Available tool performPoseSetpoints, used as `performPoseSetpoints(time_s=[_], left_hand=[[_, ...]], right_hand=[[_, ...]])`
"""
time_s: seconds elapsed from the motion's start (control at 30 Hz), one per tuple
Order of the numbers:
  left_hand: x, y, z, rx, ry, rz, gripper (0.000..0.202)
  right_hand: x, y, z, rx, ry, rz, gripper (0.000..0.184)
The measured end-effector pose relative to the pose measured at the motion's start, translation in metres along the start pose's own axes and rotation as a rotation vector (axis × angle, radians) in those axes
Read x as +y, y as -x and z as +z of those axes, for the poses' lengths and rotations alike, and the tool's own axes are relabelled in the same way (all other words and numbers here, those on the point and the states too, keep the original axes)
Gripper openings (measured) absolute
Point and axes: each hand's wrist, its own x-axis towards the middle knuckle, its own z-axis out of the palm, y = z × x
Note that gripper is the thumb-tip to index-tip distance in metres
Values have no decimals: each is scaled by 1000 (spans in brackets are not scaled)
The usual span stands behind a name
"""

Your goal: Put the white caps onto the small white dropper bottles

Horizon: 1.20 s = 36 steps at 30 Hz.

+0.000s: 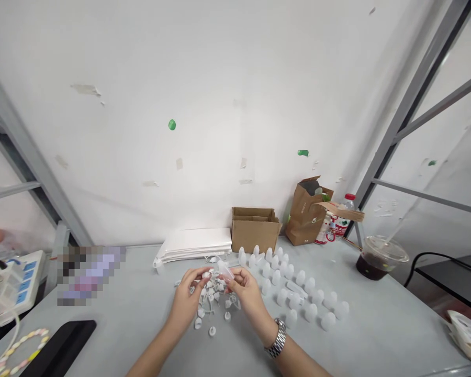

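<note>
Over white caps (210, 303), the right hand (246, 296) grips a bottle (225, 271), left hand (186, 301) a cap (206, 274).

Free room: bare grey table (141, 293) left of the left hand (186, 301)
Obstacle: white plastic bottles (300, 277) right of the right hand (249, 298)
Gaps: seemingly narrow

No wording can be read: the red label (340, 226) on the plastic water bottle (349, 205), just beside the brown paper bag (306, 214), is too small to make out.
</note>
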Motion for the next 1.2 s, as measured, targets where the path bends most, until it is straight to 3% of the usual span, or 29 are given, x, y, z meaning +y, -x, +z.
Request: performPoseSetpoints(time_s=[0.17,0.27,0.63,0.83,0.97,1.1,1.2], left_hand=[[3,1,3,-13,518,-356,37],[6,4,3,-22,661,-443,35],[6,2,1,-82,685,-388,30],[17,5,2,-75,613,-382,31],[18,4,2,-12,612,-406,30],[13,3,2,-3,629,-427,33],[7,2,2,-43,591,-384,34]], right_hand=[[2,8,5,10,155,-48,27],[2,12,4,50,360,-126,19],[6,18,3,30,681,-247,10],[8,21,1,-31,977,-552,5],[9,22,1,-35,1168,-723,8],[12,23,2,-32,1260,-812,11],[13,24,2,-35,1212,-793,9]])
